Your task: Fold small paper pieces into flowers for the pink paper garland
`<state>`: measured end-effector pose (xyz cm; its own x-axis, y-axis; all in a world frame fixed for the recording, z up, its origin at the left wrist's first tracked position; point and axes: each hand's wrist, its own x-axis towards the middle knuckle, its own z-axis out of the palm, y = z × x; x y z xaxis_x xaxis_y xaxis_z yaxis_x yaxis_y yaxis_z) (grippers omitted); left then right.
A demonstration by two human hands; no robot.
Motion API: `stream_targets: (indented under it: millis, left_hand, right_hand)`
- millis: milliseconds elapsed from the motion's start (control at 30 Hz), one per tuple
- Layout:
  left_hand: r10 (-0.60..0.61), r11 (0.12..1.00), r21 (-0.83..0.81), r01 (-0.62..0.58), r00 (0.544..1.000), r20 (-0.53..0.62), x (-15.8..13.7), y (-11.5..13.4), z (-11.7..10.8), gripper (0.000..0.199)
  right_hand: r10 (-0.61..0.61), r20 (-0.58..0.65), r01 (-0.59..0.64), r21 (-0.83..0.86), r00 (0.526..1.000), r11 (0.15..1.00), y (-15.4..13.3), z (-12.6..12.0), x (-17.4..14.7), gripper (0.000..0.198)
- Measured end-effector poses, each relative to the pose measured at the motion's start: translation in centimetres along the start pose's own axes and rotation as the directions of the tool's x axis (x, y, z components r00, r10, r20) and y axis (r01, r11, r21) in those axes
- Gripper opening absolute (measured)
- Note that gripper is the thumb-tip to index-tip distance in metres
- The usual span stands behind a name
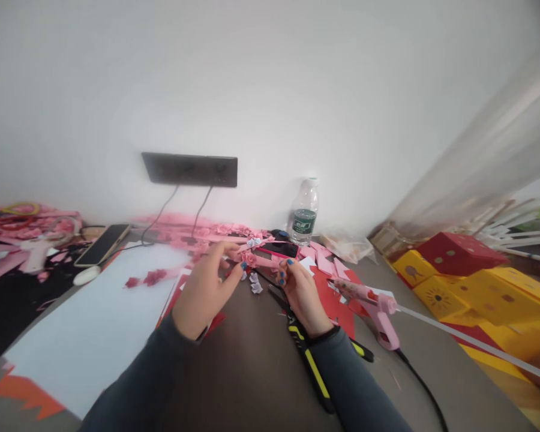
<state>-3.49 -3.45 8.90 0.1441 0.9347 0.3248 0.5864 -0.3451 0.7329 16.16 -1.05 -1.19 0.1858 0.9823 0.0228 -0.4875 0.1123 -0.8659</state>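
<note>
A pink paper strip with small paper flowers (265, 261) stretches between my two hands above the table. My left hand (207, 288) curls around it from the left, thumb beside a pink flower; the other fingers are partly hidden. My right hand (303, 294) pinches the strip's right end between thumb and fingertips. Just below it, a pale lilac paper flower (255, 283) lies on the table. Under my right wrist are long-nosed pliers (310, 366) with black and yellow handles. A pink glue gun (378, 309) with a long glue stick lies to the right.
A water bottle (304, 216) stands against the wall. White paper sheets (85, 324) cover the left side, near a phone (102, 245). Red paper scraps (335, 300) lie beside the glue gun. Yellow and red paper boxes (477, 288) are stacked at the right.
</note>
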Motion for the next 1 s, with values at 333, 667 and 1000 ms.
stream_targets:
  millis: [333,667,1000]
  left_hand:
    - [-0.04,0.995,-0.095,0.035,0.998,-0.047,1.6,-1.6,-1.7,0.016]
    - [0.147,0.983,-0.092,-0.159,0.98,-0.133,1.8,0.4,-1.2,0.013]
    - [-0.026,0.932,0.358,-0.059,0.973,0.228,-3.5,-7.6,-4.8,0.039]
  right_hand:
    - [-0.05,0.383,0.167,-0.278,0.922,0.946,-0.8,1.5,-1.9,0.018]
    - [0.344,0.864,0.714,-0.5,0.369,0.491,-1.6,5.6,-7.9,0.046]
    - [0.373,0.841,0.882,-0.459,0.392,0.108,0.7,5.9,-9.8,0.036]
